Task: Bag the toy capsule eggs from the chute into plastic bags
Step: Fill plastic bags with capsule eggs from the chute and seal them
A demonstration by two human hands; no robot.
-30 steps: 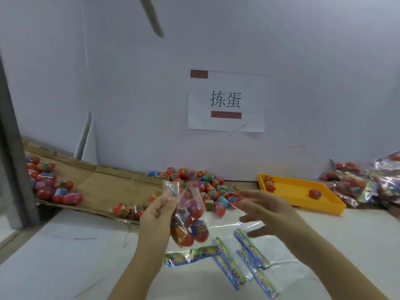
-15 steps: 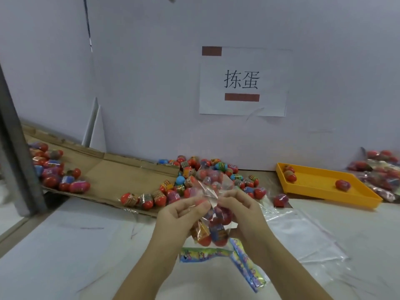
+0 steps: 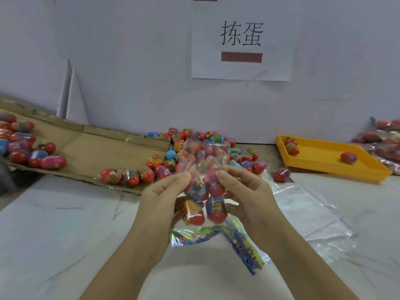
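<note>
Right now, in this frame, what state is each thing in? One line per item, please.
clear bag: held up, several eggs inside, neck pinched by both hands.
left hand: pinches the bag's neck.
right hand: pinches the bag's neck.
cardboard chute: loose eggs on it, most near its right end.
yellow tray: lying flat, three eggs in it.
empty bags: lying flat, right of the hands.
filled bags: heaped at far right.

Two bare arms reach in from the near side and come close in the middle. The left hand [image 3: 164, 193] and the right hand [image 3: 246, 191] are up side by side, palms facing each other. Each hand pinches the plastic bag [image 3: 207, 154] with thumb and bent fingers.
</note>
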